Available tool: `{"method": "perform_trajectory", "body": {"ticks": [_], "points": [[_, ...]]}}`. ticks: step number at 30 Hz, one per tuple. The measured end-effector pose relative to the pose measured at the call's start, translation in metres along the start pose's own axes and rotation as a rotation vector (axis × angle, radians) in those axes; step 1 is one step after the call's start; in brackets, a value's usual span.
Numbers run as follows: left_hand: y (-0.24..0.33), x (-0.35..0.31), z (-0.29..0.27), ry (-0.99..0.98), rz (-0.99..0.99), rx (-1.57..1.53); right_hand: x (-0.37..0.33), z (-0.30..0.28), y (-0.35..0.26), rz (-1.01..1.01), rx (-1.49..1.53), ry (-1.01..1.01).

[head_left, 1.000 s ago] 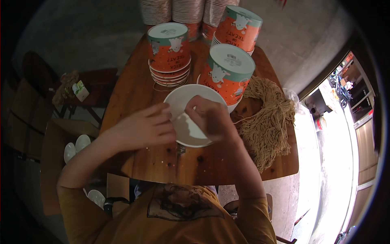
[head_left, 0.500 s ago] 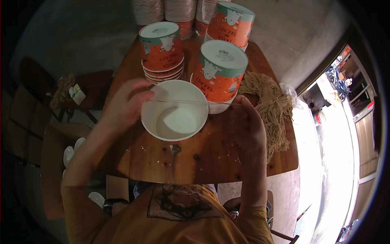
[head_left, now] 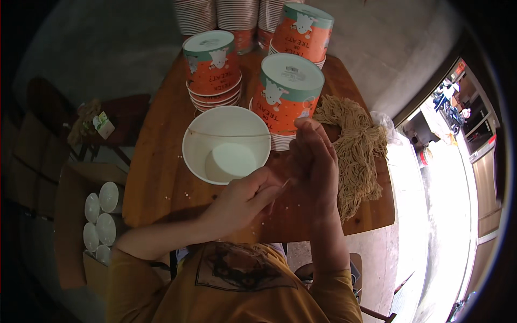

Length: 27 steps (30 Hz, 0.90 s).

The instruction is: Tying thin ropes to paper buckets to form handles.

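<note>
A white paper bucket [head_left: 229, 161] stands mouth up on the wooden table in front of me. A thin tan string [head_left: 231, 135] runs across its mouth from the left rim to my right hand. Beside the bucket's right rim, my right hand [head_left: 316, 161] is closed, with thumb and forefinger pinching the string's end. My left hand [head_left: 242, 199] reaches across in front of the bucket, its fingertips pinched close below my right hand. Something thin and pale shows blurred at those fingertips, too small to name.
Stacks of upturned orange-and-green paper buckets [head_left: 293, 94] stand behind. A bundle of tan string [head_left: 353, 145] lies at the table's right edge. Wrapped bucket stacks [head_left: 237, 16] fill the back. At lower left, a cardboard box [head_left: 72, 215] holds several white round-ended pieces [head_left: 106, 229].
My left hand has left the bucket's left rim and crossed to the right, near my right hand. The string across the mouth now sags. My right hand has shifted slightly left.
</note>
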<state>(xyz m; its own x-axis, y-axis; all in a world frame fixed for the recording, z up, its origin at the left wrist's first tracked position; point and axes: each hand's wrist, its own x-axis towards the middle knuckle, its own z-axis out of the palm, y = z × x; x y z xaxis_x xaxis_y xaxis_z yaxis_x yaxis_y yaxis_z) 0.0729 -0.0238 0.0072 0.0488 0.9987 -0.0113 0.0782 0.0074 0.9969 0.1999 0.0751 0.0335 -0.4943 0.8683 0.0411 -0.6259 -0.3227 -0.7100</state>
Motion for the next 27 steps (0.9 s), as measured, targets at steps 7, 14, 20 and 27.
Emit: {"method": "perform_trajectory", "body": {"ticks": [7,14,20,27], "points": [[0.010,-0.008,-0.023,0.003,0.006,0.324,0.028,-0.035,0.000,0.010,-0.157,0.059],[0.019,0.011,-0.032,0.115,0.340,0.781,0.035,-0.080,0.019,-0.504,-1.574,0.121],[0.019,0.017,-0.032,0.075,0.409,0.912,-0.016,-0.034,0.019,0.056,-0.601,-0.235],[0.014,0.020,-0.038,0.095,0.479,0.969,-0.015,-0.045,0.035,0.001,-0.637,-0.201]]}}
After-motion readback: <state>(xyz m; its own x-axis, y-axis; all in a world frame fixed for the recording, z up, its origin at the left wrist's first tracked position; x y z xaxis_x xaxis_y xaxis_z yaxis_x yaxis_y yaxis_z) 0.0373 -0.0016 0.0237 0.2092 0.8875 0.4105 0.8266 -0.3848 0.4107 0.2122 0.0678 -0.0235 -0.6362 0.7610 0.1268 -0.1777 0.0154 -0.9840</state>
